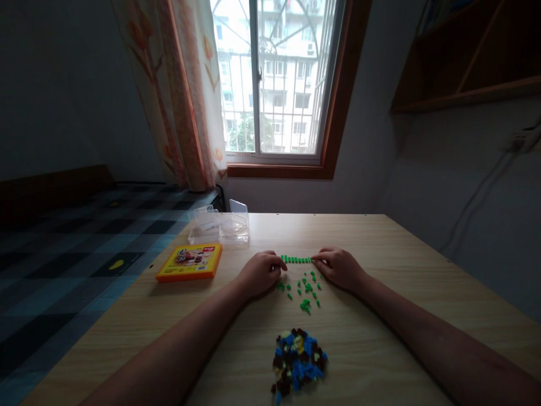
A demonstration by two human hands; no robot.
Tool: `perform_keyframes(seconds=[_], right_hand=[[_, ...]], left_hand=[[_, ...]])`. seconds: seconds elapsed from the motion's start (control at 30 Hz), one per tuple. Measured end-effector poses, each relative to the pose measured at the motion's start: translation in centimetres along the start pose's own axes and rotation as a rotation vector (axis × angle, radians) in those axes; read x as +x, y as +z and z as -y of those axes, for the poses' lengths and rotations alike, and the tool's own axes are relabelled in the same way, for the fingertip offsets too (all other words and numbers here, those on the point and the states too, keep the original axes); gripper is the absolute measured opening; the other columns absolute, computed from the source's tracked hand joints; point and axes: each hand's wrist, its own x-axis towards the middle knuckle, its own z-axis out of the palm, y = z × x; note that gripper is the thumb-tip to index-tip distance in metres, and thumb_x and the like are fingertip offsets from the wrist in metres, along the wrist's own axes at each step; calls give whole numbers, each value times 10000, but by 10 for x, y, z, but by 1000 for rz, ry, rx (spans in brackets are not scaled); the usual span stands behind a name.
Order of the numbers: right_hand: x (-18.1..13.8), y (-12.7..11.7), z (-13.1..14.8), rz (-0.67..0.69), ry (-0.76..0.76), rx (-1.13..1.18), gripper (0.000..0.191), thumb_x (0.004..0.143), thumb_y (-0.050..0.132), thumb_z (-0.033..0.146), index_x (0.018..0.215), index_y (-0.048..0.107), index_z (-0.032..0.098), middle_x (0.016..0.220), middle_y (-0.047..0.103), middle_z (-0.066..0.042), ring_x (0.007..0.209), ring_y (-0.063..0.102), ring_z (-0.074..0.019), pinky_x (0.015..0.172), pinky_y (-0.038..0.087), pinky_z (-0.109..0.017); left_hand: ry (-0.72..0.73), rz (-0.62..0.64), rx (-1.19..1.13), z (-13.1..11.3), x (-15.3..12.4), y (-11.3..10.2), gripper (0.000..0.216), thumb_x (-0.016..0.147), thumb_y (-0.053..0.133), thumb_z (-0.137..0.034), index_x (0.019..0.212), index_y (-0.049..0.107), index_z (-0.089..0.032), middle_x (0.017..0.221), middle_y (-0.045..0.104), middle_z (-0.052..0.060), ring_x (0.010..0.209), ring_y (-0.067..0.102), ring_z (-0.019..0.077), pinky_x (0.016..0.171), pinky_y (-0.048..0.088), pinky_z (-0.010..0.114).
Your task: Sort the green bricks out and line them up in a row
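Note:
A short row of small green building blocks (296, 260) runs across the table between my two hands. My left hand (262, 272) rests at the row's left end with its fingers curled together; whether anything is in them is hidden. At the right end, the fingertips of my right hand (338, 266) close on the last green block. Loose green blocks (308, 287) lie scattered just in front of the row. Nearer to me is a mixed pile of blue, dark brown and yellow blocks (299, 361).
A yellow and orange box (190, 263) lies flat on the left of the wooden table (406, 316). Behind it stand clear plastic containers (220, 226). A bed with a checked cover (84, 237) adjoins on the left, and a window (279, 79) is beyond the far edge.

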Motion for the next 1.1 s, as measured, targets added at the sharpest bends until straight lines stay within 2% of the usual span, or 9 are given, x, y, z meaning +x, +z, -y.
perform_keyframes(seconds=[0.53,0.67,0.8,0.97,1.1], right_hand=[[0,-1,0,-27,1,51,225,864,560,217,922,778,203,883,719,-50,637,599,-127,652,458,-252],[2,-1,-2,-13,-12,192,221,855,567,199,913,779,181,831,707,-57,633,584,-125,629,447,-243],[5,-2,-6,17,67,377,218,860,587,245,893,782,153,813,711,-70,651,582,-133,580,419,-232],[6,-2,-11,56,90,450,236,852,604,299,891,784,152,796,710,-68,678,568,-145,602,407,-242],[6,-2,-12,71,95,476,262,843,602,328,897,787,150,806,715,-70,698,568,-155,630,411,-254]], left_hand=[[-3,6,-2,0,0,0,296,744,517,-93,840,779,-194,858,671,41,736,611,147,743,485,243],[-6,7,-8,1,0,0,295,741,514,-99,838,778,-190,856,671,43,734,611,149,741,485,246],[-15,17,-19,2,2,-1,297,735,511,-97,831,777,-184,863,678,47,751,618,154,757,485,253],[-47,55,-60,3,3,-4,297,731,513,-114,846,778,-183,886,700,52,770,624,166,784,487,269],[-87,133,-124,2,5,-11,285,729,531,-149,879,772,-173,913,715,56,810,628,179,799,480,281]])
